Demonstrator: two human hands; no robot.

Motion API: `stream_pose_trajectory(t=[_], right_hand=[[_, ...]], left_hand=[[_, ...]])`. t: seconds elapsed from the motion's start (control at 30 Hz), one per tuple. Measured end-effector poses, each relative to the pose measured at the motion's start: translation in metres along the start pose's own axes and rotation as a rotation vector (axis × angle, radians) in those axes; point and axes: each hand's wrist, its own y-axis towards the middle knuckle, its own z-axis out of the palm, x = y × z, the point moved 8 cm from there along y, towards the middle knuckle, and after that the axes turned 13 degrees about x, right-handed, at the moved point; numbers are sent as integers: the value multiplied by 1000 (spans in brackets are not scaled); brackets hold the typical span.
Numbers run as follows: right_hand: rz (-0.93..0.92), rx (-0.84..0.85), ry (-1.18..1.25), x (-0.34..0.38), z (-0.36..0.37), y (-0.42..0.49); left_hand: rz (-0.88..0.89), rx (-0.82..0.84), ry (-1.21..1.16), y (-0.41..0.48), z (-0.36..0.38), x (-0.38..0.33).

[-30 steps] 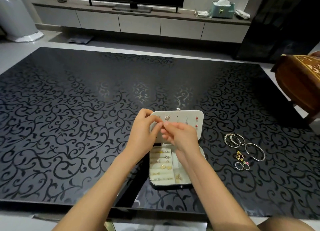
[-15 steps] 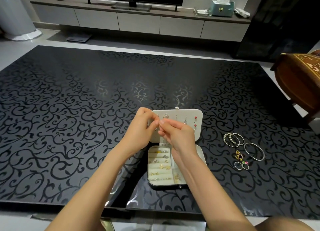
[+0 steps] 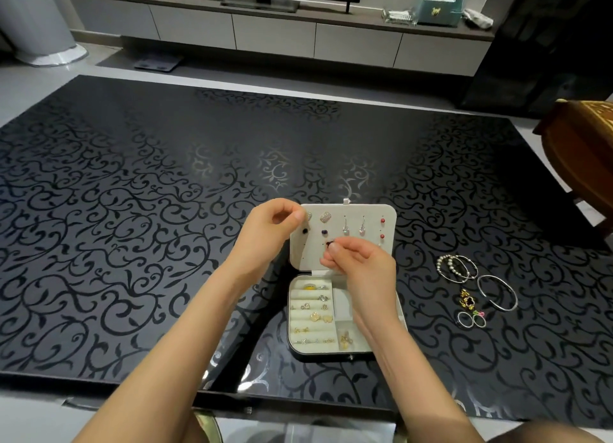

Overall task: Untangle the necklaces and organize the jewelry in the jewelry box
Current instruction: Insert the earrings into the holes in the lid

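Jewelry box (image 3: 345,354): open on the table (image 3: 132,243), at its 6 o'clock edge; lid (image 3: 371,217) upright, presenting the earring panel.
Right hand (image 3: 361,267): thumb and forefinger pinch a dark stud (image 3: 329,244) against the panel, likely seating it.
Left hand (image 3: 265,230): fingers curled at the lid's 10 o'clock corner, probably bracing it; actual grip cannot be told.
Loose pieces: bangles (image 3: 457,268), pendant (image 3: 467,301) and rings (image 3: 471,320) at the box's 3 o'clock, well apart from it.
Obstruction: right forearm (image 3: 408,359) covers the box's right compartments.
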Motion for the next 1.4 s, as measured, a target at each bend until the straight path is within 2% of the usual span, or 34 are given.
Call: stream_pose_trajectory(t=[0.17,0.27,0.4,0.77,0.9,1.0,1.07,1.17,1.27,1.33,1.4], right_hand=[[-266,-10,-710,7,6,1],[-396,-94,-940,9,10,-1],[-405,-191,-1000,9,7,1],[-389,-137,-1053,9,8,4],[-479,-222,-1134,23,10,2],[-576,-314,-1311,38,15,-1],[-632,-318,-1472,45,22,-2],[-656,-183,-1670,52,27,3],[-706,-54,-1719,58,29,8],[-752,-35,-1720,59,28,4],[-836,-28,-1697,57,27,-7]], left_hand=[[-49,-12,-201,2,3,8],[-48,-20,-211,2,3,7],[-47,-11,-223,0,3,5],[-41,-26,-181,-3,2,1],[-38,-14,-169,-3,2,0],[-34,13,-181,-5,2,-1],[-31,51,-182,-6,2,-2],[-37,153,-176,-8,3,-1],[-44,316,-217,-12,4,0],[-49,436,-260,-14,6,-3],[-77,488,-321,-15,5,-6]])
